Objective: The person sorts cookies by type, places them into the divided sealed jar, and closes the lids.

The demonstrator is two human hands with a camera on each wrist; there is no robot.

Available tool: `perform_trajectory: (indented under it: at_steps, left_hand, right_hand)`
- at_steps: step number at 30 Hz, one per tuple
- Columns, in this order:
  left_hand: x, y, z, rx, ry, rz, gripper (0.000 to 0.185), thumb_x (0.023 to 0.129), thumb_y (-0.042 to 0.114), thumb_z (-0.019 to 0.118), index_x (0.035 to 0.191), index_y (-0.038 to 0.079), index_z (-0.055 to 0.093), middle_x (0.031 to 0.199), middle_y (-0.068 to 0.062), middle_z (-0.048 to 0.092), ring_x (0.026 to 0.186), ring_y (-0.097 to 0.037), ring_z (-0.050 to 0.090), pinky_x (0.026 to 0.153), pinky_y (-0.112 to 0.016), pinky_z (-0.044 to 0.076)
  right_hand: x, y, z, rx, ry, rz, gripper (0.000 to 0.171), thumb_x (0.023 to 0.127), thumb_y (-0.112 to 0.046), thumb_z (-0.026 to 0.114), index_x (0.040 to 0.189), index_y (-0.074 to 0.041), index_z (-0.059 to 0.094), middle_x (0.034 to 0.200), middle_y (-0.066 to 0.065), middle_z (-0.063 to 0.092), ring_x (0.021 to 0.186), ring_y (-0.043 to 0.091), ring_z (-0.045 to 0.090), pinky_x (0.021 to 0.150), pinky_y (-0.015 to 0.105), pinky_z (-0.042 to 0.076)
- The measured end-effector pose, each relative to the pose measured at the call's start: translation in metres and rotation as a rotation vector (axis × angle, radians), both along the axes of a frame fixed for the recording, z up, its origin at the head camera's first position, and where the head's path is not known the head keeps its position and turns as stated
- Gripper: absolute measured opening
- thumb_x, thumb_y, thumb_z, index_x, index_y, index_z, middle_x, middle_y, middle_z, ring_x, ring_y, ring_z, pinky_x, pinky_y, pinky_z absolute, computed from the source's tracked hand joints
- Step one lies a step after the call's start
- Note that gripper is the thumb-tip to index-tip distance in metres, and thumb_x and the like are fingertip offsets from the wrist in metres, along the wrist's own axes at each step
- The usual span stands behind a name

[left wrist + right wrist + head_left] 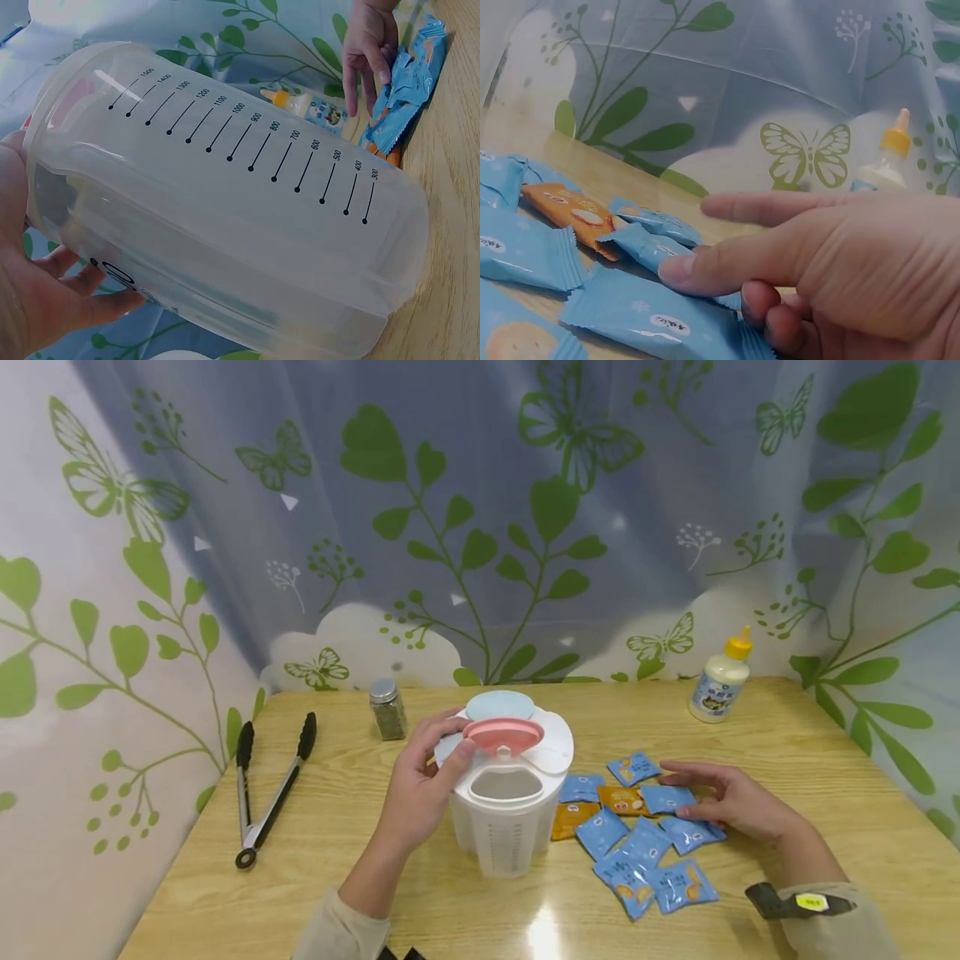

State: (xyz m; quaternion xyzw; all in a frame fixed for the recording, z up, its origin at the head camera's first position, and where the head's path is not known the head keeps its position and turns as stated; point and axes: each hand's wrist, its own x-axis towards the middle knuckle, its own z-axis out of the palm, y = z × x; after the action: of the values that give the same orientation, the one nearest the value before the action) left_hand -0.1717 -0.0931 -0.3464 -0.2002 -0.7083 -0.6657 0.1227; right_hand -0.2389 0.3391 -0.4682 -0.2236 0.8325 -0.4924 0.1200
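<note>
A translucent plastic storage canister (506, 835) with printed measuring marks stands upright at the table's middle. Its white lid has a raised pink flap (504, 735) and a pale blue one behind. My left hand (423, 781) grips the canister's upper left side, thumb on the lid by the pink flap and fingers around the side, as the left wrist view shows. To the right lie several small blue snack packets (686, 885) and a few orange ones (624, 800). Over their right edge, my right hand (742, 806) has its index finger extended and its thumb (686, 271) at a blue packet.
Black-and-silver tongs (273, 802) lie spread at the left. A glass spice jar (387, 710) with a metal cap stands behind the canister's left side. At the back right is a squeeze bottle (720, 685) with a yellow nozzle. A leaf-patterned curtain (480, 527) hangs behind the table.
</note>
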Motion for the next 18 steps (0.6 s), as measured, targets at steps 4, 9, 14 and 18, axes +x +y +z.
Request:
perform_trajectory:
  at_steps: [4, 9, 14, 18]
  left_hand:
    - [-0.007, -0.003, -0.01, 0.022, 0.018, -0.006, 0.021, 0.091, 0.007, 0.056, 0.111, 0.001, 0.06, 0.131, -0.014, 0.045, 0.117, -0.024, 0.048, 0.076, -0.031, 0.052]
    - [-0.015, -0.006, -0.022, 0.045, 0.021, -0.009, 0.02, 0.091, 0.01, 0.058, 0.111, 0.007, 0.061, 0.131, -0.008, 0.046, 0.117, -0.022, 0.048, 0.075, -0.034, 0.053]
    - [-0.011, -0.003, -0.015, 0.048, 0.026, -0.019, 0.021, 0.091, 0.007, 0.057, 0.111, 0.002, 0.06, 0.132, -0.013, 0.045, 0.117, -0.025, 0.048, 0.074, -0.032, 0.053]
    - [-0.003, -0.001, -0.004, 0.024, 0.014, -0.007, 0.021, 0.091, 0.005, 0.056, 0.11, -0.003, 0.059, 0.131, -0.019, 0.043, 0.118, -0.027, 0.047, 0.074, -0.029, 0.052]
  right_hand:
    - [-0.001, -0.004, 0.002, 0.1, 0.029, -0.048, 0.058, 0.078, -0.023, 0.074, 0.13, -0.013, 0.052, 0.122, 0.012, 0.057, 0.076, 0.009, 0.057, 0.054, 0.028, 0.048]
    - [-0.001, -0.01, 0.006, 0.165, -0.014, -0.086, 0.063, 0.076, -0.027, 0.075, 0.132, -0.012, 0.05, 0.107, 0.017, 0.053, 0.051, 0.013, 0.05, 0.045, 0.03, 0.046]
    - [0.0, -0.013, 0.011, 0.2, -0.056, -0.121, 0.043, 0.083, -0.031, 0.068, 0.118, -0.008, 0.058, 0.105, 0.015, 0.054, 0.051, 0.016, 0.051, 0.045, 0.031, 0.045]
    - [0.0, -0.012, 0.01, 0.186, -0.085, -0.135, 0.04, 0.088, -0.032, 0.062, 0.119, -0.008, 0.055, 0.103, 0.015, 0.056, 0.05, 0.018, 0.052, 0.043, 0.032, 0.044]
